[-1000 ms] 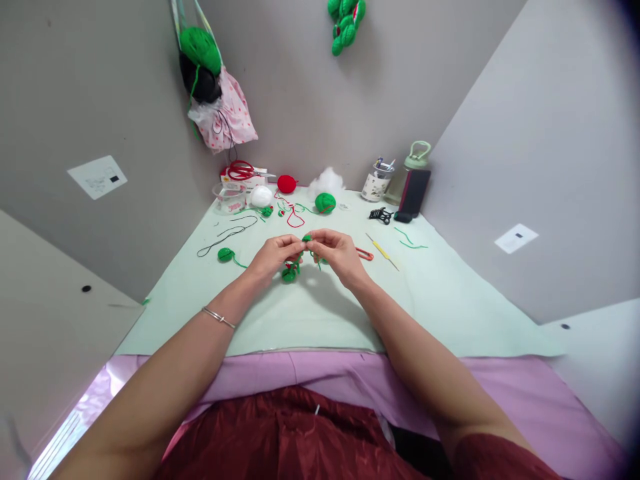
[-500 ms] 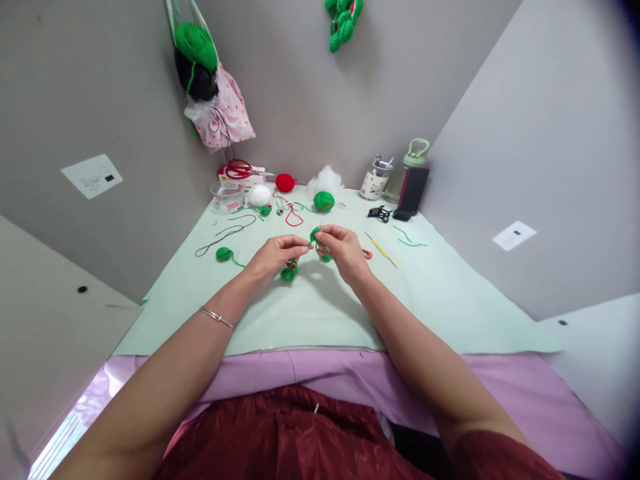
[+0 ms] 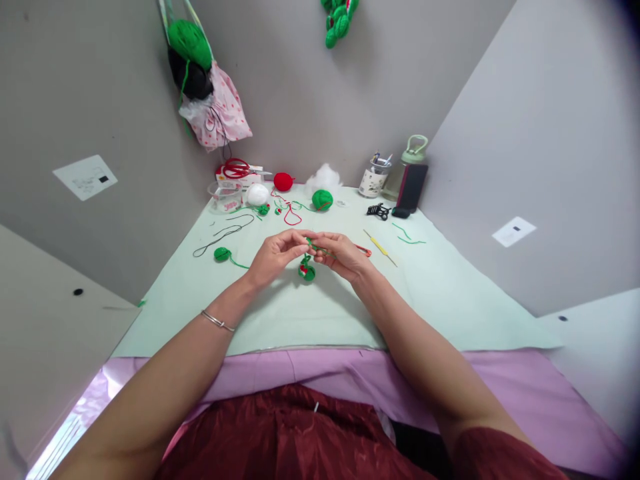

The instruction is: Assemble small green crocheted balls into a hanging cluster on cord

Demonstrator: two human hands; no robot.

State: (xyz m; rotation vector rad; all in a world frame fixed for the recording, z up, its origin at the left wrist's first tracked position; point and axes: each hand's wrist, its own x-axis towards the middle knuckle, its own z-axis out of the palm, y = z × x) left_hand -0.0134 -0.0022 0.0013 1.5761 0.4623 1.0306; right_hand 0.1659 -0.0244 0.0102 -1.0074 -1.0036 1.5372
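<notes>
Over the middle of the table my left hand (image 3: 276, 259) and my right hand (image 3: 341, 256) meet, fingertips together. Both pinch a small green crochet piece (image 3: 309, 243), mostly covered by the fingers. Below it dangles a green crochet ball (image 3: 308, 272) with red and white on it. A strand of green yarn (image 3: 239, 263) runs from my left hand to a small green ball (image 3: 222, 254) on the table. Right of my right hand lies an orange-red item (image 3: 365, 251), partly hidden, and past it a yellow crochet hook (image 3: 381, 249).
Along the back stand a clear tub (image 3: 225, 199), red scissors (image 3: 236, 168), white yarn (image 3: 257, 195), red yarn (image 3: 283, 181), green yarn (image 3: 323, 200), white stuffing (image 3: 324, 179), a pen cup (image 3: 373, 180), a bottle (image 3: 414, 153) and a black claw clip (image 3: 378, 211). Black cord (image 3: 225, 233) lies left.
My hands have come closer together, and the green piece is now more hidden by fingers. The hanging green and red ball has shifted right, under the fingertips.
</notes>
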